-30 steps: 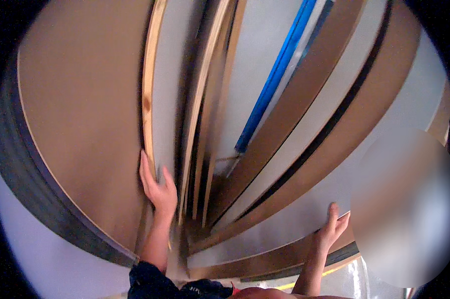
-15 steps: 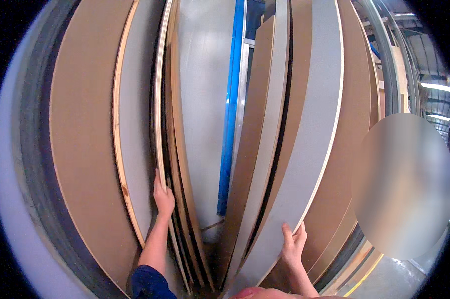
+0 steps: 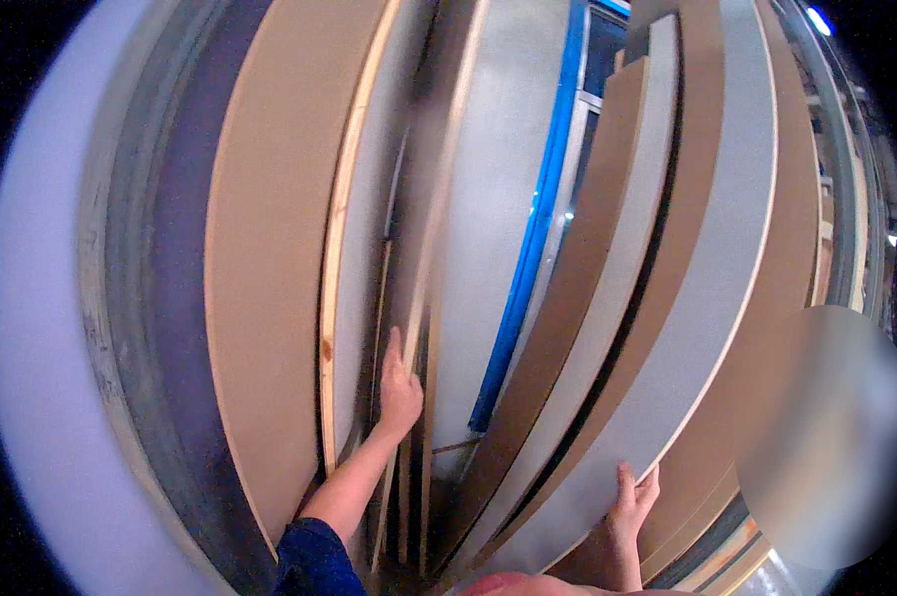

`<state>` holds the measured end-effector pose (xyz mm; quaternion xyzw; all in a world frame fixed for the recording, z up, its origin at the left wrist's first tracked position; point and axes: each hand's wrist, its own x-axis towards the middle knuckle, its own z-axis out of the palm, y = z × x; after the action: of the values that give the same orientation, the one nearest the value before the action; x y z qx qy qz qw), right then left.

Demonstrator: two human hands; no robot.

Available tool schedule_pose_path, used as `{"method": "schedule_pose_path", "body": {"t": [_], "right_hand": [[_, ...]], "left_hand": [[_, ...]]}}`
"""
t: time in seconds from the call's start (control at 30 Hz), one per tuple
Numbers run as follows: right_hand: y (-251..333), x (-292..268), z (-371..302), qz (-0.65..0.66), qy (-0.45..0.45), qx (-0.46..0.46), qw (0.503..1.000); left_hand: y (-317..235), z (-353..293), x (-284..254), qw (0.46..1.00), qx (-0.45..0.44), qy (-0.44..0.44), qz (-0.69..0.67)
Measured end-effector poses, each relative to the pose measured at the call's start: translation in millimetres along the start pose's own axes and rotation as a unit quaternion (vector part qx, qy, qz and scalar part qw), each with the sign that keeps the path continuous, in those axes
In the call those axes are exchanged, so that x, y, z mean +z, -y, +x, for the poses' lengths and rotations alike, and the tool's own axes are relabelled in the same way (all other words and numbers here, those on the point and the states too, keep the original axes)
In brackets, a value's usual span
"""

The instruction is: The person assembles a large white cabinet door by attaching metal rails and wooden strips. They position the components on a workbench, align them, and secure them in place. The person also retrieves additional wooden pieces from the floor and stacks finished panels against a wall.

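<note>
Left hand (image 3: 401,389) lies flat and open against a thin upright brown fibreboard panel (image 3: 431,228); right hand (image 3: 633,502) curls around the edge of a leaning grey-faced board (image 3: 712,268).

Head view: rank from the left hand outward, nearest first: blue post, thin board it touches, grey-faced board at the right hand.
1. Thin board: under the left hand, touching.
2. Blue post: upright, just right of the hand, behind the gap.
3. Grey-faced board: leaning far right, its edge at the right hand.
</note>
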<state>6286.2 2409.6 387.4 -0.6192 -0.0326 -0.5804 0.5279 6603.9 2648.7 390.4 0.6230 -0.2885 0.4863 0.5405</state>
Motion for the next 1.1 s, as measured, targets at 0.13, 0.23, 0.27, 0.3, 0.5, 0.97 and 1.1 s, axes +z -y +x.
{"method": "schedule_pose_path", "body": {"t": [0.13, 0.23, 0.27, 0.3, 0.5, 0.97, 1.1], "right_hand": [[-8.5, -0.5, 3.2, -0.010, -0.001, -0.007, 1.000], [-1.2, 5.7, 2.2, -0.021, -0.004, -0.002, 1.000], [-4.5, 2.1, 3.0, -0.024, 0.000, -0.006, 1.000], [-5.6, -0.2, 3.8, -0.026, 0.003, -0.010, 1.000], [4.8, -4.6, 1.7, -0.045, 0.012, 0.003, 0.999], [3.7, -10.5, -0.9, -0.040, -0.016, 0.035, 0.998], [-1.5, -15.9, -1.0, -0.043, -0.017, 0.048, 0.998]], "left_hand": [[-10.9, -4.6, -5.0, 0.998, -0.051, 0.009, -0.020], [-20.6, -11.6, -6.9, 1.000, -0.023, 0.005, -0.013], [-20.6, -11.8, -6.0, 1.000, -0.021, 0.000, -0.012], [-20.1, -9.8, -4.9, 1.000, -0.019, -0.004, -0.011], [-16.6, -9.3, -2.4, 0.999, -0.034, -0.022, -0.007], [19.4, 18.0, -6.0, 0.992, -0.101, -0.054, 0.059], [46.2, 28.3, 4.5, 0.989, -0.109, -0.048, 0.085]]}}
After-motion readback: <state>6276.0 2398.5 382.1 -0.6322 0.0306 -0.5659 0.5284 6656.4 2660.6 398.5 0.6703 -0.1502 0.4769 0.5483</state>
